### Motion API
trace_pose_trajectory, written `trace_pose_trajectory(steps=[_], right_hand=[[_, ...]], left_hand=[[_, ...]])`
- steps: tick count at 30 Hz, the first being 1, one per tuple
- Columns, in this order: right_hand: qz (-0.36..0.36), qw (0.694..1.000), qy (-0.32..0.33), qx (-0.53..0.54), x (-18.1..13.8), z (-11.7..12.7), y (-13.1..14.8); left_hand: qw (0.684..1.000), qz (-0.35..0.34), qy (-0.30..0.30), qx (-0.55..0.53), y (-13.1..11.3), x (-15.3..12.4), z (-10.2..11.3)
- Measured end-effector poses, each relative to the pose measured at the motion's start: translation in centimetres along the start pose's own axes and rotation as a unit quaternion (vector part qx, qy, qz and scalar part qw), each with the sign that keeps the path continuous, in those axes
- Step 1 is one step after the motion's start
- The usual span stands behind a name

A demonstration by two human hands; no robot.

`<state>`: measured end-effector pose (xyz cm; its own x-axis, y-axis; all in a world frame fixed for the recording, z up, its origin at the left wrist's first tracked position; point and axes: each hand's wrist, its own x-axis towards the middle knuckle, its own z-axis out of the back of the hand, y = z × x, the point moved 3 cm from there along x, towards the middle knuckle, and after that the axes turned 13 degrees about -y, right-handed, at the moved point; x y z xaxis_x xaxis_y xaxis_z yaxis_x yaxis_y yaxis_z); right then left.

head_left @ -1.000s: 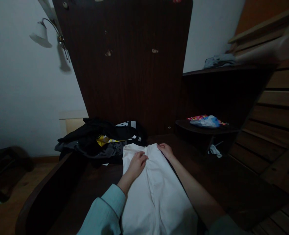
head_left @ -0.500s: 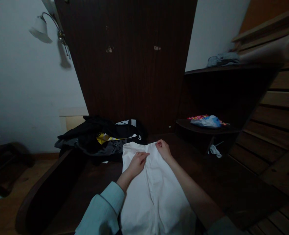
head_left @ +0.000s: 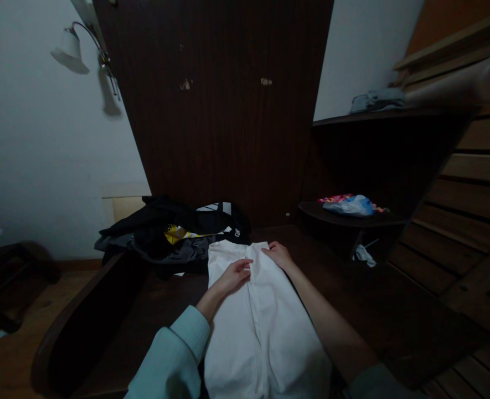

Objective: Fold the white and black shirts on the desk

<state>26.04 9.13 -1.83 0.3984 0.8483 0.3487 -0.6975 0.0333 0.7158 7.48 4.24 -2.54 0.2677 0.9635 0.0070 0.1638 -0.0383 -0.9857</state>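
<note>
One white garment (head_left: 232, 343) lies in front of the dark panel (head_left: 223, 138), waist edge towards it, probably so the waist can be straightened with both hands. At that edge the right hand (head_left: 279, 256) pinches the corner, seemingly to keep it taut, while the left hand (head_left: 232, 275) rests half-curled on the middle seam, likely steadying it; whether it grips cloth I cannot tell. Dark clothes (head_left: 161, 213) sit heaped at the panel's lower left, perhaps to give the garment room.

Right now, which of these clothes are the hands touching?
The white garment, with the left hand and right hand on it; the black clothes, heaped beyond it, are untouched.
</note>
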Motion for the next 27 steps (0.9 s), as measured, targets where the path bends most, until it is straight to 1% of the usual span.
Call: trace_pose_trajectory(steps=[2, 5, 8, 10, 12, 14, 15, 16, 18, 20, 21, 23, 25, 26, 27], right_hand=[[0.0, 1.0, 0.022, -0.008, 0.0, 0.1, 0.1], [-0.001, 0.999, 0.031, -0.014, 0.0, 0.2, 0.4], [-0.005, 0.999, 0.031, -0.013, 0.1, 0.4, 0.4], [-0.011, 0.999, 0.034, -0.017, 0.2, 0.5, 0.4], [-0.018, 0.999, 0.036, -0.024, 0.2, 0.6, 0.3], [-0.021, 0.999, 0.039, -0.03, 0.1, 0.8, 0.4], [-0.021, 0.998, 0.041, -0.033, 0.1, 0.8, 0.4], [-0.022, 0.998, 0.044, -0.037, 0.0, 0.9, 0.5], [-0.022, 0.998, 0.049, -0.044, -0.1, 1.0, 0.7], [-0.021, 0.997, 0.055, -0.052, -0.1, 1.1, 0.9], [-0.02, 0.997, 0.058, -0.056, -0.2, 1.2, 1.1], [-0.017, 0.996, 0.062, -0.063, -0.7, 1.7, 1.5], [0.011, 0.997, 0.048, -0.065, -1.8, 2.9, 2.2], [0.04, 0.997, 0.037, -0.056, -2.8, 3.7, 2.7], [0.086, 0.995, 0.026, -0.043, -4.1, 4.6, 3.5]], left_hand=[[1.0, 0.011, 0.013, 0.013, -0.1, -0.2, -0.4], [0.998, 0.043, 0.034, 0.035, -0.5, -0.7, -1.0], [0.994, 0.09, 0.068, -0.009, -0.8, -1.3, -1.6], [0.99, 0.112, 0.087, -0.013, -0.9, -1.5, -1.8], [0.992, 0.103, 0.066, 0.042, -0.7, -1.4, -1.8], [0.989, 0.052, 0.013, 0.137, -0.6, -1.0, -1.4], [0.981, 0.009, -0.013, 0.192, -0.7, -0.9, -1.2], [0.967, -0.043, -0.035, 0.248, -0.9, -0.8, -1.1], [0.92, -0.151, -0.064, 0.355, -1.4, -0.9, -0.9], [0.868, -0.233, -0.077, 0.432, -1.8, -1.0, -0.7], [0.85, -0.256, -0.078, 0.453, -1.8, -1.0, -0.6], [0.837, -0.277, -0.073, 0.467, -1.7, -0.9, -0.3], [0.839, -0.281, -0.071, 0.461, -1.4, -0.6, 0.0], [0.843, -0.278, -0.072, 0.455, -1.2, -0.4, 0.1], [0.847, -0.276, -0.073, 0.448, -1.1, -0.2, 0.3]])
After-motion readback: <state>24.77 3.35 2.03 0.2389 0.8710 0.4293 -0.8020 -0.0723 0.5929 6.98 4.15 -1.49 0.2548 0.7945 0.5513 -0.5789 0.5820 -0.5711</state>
